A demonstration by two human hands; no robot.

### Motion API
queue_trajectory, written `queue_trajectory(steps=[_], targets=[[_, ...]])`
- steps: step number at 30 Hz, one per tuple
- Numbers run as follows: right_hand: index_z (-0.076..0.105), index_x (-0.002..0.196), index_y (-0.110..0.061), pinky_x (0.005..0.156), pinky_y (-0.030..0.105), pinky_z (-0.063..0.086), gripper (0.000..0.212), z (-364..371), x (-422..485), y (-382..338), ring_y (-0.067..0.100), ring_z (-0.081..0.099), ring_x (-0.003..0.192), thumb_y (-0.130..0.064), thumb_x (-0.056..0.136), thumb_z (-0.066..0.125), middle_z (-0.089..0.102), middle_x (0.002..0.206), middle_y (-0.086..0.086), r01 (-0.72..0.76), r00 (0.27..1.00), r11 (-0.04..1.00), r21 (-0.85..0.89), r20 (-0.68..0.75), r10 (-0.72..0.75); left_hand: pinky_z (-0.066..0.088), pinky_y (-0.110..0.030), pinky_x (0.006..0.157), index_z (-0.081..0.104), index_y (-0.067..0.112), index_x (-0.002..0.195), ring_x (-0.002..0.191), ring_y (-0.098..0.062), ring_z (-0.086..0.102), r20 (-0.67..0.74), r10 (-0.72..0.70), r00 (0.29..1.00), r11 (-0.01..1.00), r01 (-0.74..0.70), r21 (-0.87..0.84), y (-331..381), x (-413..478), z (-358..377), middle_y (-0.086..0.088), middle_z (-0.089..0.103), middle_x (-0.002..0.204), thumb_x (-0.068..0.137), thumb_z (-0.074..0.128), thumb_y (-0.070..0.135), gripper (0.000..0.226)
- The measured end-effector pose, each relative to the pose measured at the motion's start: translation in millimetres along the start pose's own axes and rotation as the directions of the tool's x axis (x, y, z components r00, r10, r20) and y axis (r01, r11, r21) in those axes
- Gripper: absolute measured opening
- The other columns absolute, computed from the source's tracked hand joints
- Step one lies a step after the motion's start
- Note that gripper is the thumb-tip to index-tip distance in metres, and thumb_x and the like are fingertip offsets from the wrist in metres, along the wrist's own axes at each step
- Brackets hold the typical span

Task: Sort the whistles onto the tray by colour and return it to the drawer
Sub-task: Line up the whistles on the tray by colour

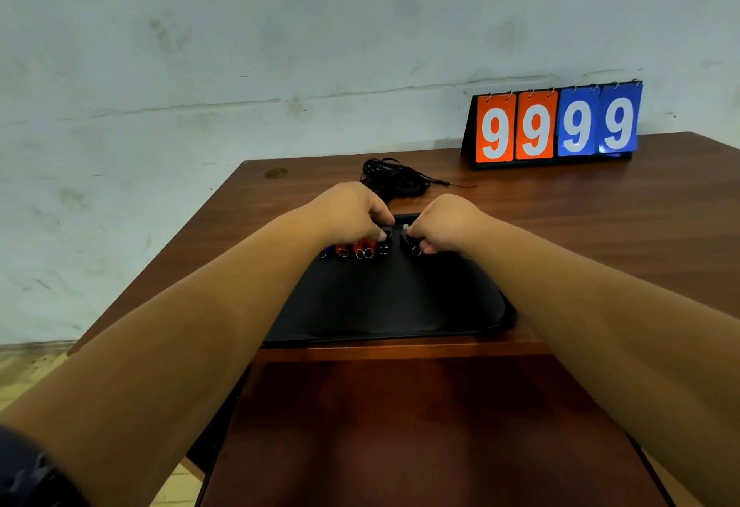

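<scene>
On the black tray [380, 306], at its 12 o'clock edge, the left hand [352, 210] pinches the left black whistle [385, 246]. The right hand [446, 222] pinches the right black whistle [409, 244] just beside it. The red whistles [362, 246] and a blue whistle [325, 252] line up toward 9 o'clock.

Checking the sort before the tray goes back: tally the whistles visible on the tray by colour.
Blue whistle: 1
Red whistles: 3
Black whistles: 2
Total: 6 in view; more may be hidden.
</scene>
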State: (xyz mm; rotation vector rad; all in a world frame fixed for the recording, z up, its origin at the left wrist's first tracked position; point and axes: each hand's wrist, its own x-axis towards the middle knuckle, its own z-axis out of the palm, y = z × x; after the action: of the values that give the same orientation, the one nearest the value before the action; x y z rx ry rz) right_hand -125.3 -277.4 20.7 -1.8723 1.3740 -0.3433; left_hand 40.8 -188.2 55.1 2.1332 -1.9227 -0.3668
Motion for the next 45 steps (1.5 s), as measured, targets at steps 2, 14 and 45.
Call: queue_trajectory(steps=[2,14,45], targets=[[0.077,0.109,0.000,0.059,0.025,0.054,0.028,1,-3,0,0.019,0.069,0.064,-0.027,0.101,0.075,0.078,0.089,0.014,0.014,1.000,0.999,-0.031,-0.013,-0.014,0.041,-0.011,0.055,0.079,0.024,0.127,0.062,0.006,0.056,0.000,0.004,1.000,1.000,-0.004,0.005,0,-1,2,0.018,0.068,0.083,0.094,0.082,0.021,0.034],[0.082,0.107,0.003,0.065,0.031,0.045,0.045,3,-7,7,0.018,0.056,0.057,-0.039,0.103,0.067,0.070,0.073,0.008,0.094,0.995,0.989,-0.115,-0.031,-0.098,0.046,-0.019,0.071,0.080,0.027,0.128,0.069,-0.003,0.058,-0.012,-0.050,0.999,0.999,0.051,0.012,13,3,13,0.001,0.079,0.114,0.100,0.075,0.021,0.029],[0.079,0.111,-0.003,0.087,0.036,0.060,0.024,-1,-6,12,0.017,0.067,0.068,-0.023,0.103,0.068,0.080,0.093,0.012,0.102,0.995,0.995,0.003,-0.010,-0.102,0.056,-0.037,0.103,0.082,0.035,0.111,0.110,-0.018,0.069,-0.038,-0.071,0.997,0.972,0.077,0.221,20,2,7,0.006,0.073,0.119,0.097,0.078,0.029,0.016]])
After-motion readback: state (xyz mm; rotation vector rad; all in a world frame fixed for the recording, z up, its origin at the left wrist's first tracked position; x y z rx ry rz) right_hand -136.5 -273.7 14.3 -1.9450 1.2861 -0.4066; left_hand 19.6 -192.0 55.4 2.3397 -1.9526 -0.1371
